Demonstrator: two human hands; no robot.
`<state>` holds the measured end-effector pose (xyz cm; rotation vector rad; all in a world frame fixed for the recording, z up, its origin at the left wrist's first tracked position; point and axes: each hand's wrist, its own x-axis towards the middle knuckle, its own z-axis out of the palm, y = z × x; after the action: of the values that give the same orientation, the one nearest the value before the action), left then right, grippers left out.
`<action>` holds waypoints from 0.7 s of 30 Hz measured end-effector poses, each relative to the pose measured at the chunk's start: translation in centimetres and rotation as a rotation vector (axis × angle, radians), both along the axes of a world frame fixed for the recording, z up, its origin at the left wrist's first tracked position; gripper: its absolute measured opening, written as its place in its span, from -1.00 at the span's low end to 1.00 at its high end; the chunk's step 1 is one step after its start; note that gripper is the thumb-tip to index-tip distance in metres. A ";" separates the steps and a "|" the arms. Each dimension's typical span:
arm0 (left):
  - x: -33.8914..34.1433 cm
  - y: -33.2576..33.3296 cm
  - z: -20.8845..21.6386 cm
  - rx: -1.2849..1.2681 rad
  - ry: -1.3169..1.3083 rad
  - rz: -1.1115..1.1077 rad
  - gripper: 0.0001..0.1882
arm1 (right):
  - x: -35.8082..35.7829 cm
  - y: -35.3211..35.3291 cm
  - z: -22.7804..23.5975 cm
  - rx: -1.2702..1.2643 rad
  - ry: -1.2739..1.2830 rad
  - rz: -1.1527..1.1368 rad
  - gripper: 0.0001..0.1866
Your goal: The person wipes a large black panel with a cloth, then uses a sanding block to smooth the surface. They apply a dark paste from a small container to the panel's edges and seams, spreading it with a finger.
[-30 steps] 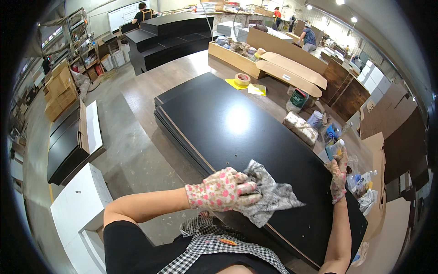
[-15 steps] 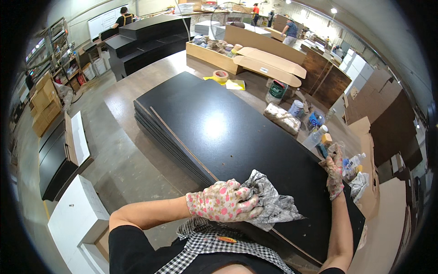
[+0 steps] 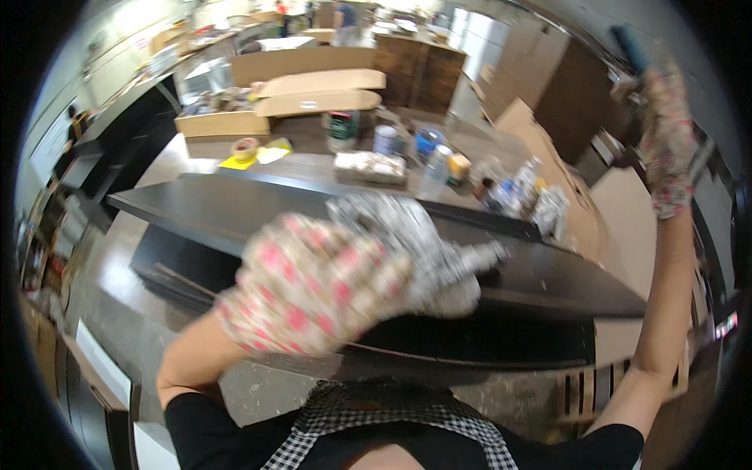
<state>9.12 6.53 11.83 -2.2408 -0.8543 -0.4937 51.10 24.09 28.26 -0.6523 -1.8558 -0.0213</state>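
Gloves with a pink floral print cover both your hands. Your left hand (image 3: pixel 313 286) is raised close to the camera, blurred, with its fingers clenched around a crumpled grey cloth rag (image 3: pixel 419 243) that bulges out past your knuckles. Beneath that hand lies a flat black wooden panel (image 3: pixel 235 211), stacked on other dark boards. Your right hand (image 3: pixel 666 133) is lifted high, well apart from the rag, and grips a dark blue object (image 3: pixel 629 41) too blurred to name. Beyond the panel, between your hands, stand plastic bottles (image 3: pixel 517 184) and paint cans (image 3: pixel 342 129).
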 end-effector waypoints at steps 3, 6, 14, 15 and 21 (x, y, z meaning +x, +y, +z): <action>-2.2 2.5 4.1 0.084 0.126 0.111 -0.28 | 6.9 -7.2 1.6 0.356 -0.207 -0.386 -0.49; -5.7 6.8 7.8 -0.179 -0.308 -0.112 -0.33 | 11.9 -12.5 -1.0 0.343 -0.185 -0.199 -0.47; -8.1 24.0 2.9 -1.064 -0.826 -0.135 -0.57 | 17.3 -20.2 -24.3 -0.024 0.986 -0.702 -0.37; -8.0 24.5 1.2 -1.047 -0.682 0.007 -0.57 | 17.0 -21.1 -27.2 -0.029 1.091 -0.802 -0.45; -7.3 28.8 -6.0 -1.090 -0.538 0.201 -0.62 | 17.0 -20.5 -34.7 -0.085 1.207 -0.759 -0.51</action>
<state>1.82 35.34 5.85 -2.9485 -1.9658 -0.6363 68.13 3.63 -6.48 -1.0754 -0.4035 -0.0345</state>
